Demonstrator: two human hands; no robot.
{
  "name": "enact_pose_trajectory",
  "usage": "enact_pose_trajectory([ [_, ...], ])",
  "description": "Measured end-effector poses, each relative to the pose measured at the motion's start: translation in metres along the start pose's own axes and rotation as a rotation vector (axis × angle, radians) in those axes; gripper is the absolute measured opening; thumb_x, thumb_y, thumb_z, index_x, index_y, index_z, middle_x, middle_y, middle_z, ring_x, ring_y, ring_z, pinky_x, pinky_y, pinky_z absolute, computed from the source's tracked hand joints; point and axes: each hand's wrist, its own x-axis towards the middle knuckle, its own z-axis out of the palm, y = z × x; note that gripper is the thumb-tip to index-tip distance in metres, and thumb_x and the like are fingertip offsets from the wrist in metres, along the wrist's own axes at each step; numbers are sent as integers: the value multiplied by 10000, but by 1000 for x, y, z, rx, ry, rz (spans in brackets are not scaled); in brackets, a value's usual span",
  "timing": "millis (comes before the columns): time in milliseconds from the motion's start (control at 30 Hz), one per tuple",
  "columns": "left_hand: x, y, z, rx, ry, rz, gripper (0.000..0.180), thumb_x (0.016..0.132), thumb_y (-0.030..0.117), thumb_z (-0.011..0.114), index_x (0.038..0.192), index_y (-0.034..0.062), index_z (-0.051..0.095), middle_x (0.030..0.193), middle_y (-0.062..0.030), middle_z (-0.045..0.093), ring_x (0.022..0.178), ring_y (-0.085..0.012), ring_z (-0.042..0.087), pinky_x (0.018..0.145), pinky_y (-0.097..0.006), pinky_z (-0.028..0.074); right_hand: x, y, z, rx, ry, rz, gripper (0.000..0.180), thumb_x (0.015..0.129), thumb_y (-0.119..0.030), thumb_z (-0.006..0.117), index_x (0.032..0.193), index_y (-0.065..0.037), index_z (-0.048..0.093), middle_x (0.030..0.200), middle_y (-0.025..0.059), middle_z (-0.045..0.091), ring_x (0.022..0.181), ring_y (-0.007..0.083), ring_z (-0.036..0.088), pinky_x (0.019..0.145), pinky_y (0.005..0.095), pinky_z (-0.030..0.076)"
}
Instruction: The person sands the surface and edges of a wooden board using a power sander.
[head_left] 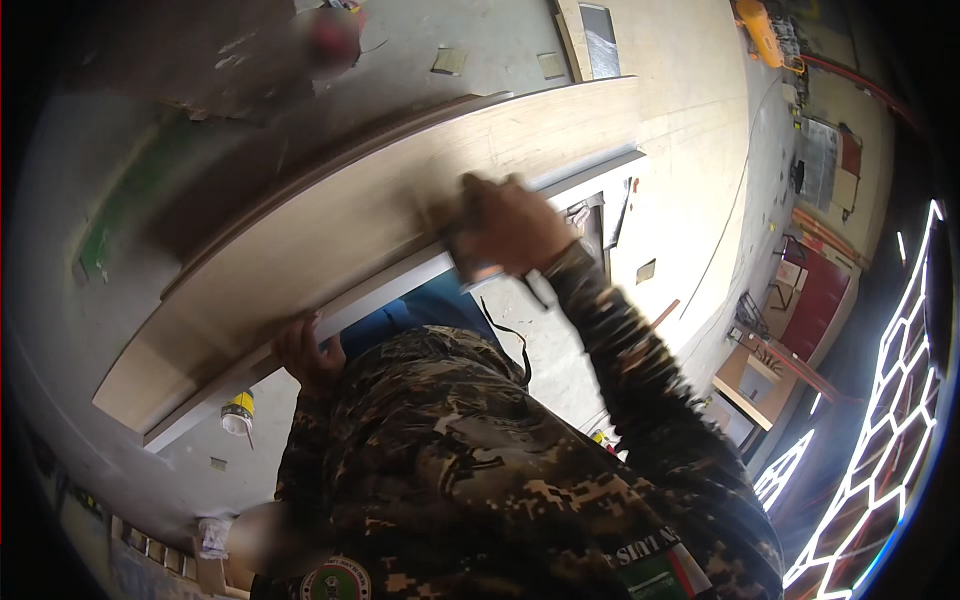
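A long, pale wooden panel (290, 240) with a curved far edge lies tilted across in front of me. A straight, light-coloured rail (385, 285) runs along its near side. My right hand (515, 228) is closed around a dark, flat block (455, 245), smeared by motion, at the panel's near edge; its exact kind does not show. Further left, my left hand (310, 352) grips the rail, its fingers curled over the edge. Both forearms are in camouflage sleeves.
Below the rail sits something blue (410, 308). A yellow and white cup-like container (238, 413) stands on the floor at left. An orange machine (762, 35) is far right. A dark red board (815, 300) and wooden furniture (750, 388) stand along the right side.
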Motion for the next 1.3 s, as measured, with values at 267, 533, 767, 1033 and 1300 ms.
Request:
enact_pose_trajectory([
  [267,4,-1,-3,16,63,53,379,729,200,735,1096,114,696,998,-98,647,967,-323,612,907,-487,438,-33,-22,14,117,185,58,439,927,-375,627,1278,-125,546,1014,294,633,787,469,698,635,529,595],
  [533,7,4,-6,50,29,24,306,807,263,713,1077,119,713,1005,-92,640,949,-329,602,847,-481,444,-66,187,-58,84,459,437,569,793,-251,743,1306,-104,546,1014,222,716,941,406,705,848,482,563],
  [767,10,3,-6,42,25,33,301,822,279,702,1084,131,714,1026,-84,646,956,-330,607,825,-481,455,-83,202,-37,214,586,469,666,766,-201,781,1374,-109,525,1088,235,682,1004,410,680,885,470,558],
  [1033,14,4,-11,74,-15,39,363,782,280,738,1111,129,706,1035,-84,644,995,-332,621,844,-485,472,-71,6,41,157,373,191,734,809,-308,766,1448,-176,431,1172,247,581,777,379,706,639,483,608],
  [1300,11,-1,-11,100,-39,44,365,776,247,741,1104,92,702,1031,-94,626,960,-338,598,826,-485,467,-82,-39,57,231,379,12,678,794,-244,731,1414,-275,459,1056,207,523,644,406,675,572,502,594],
])
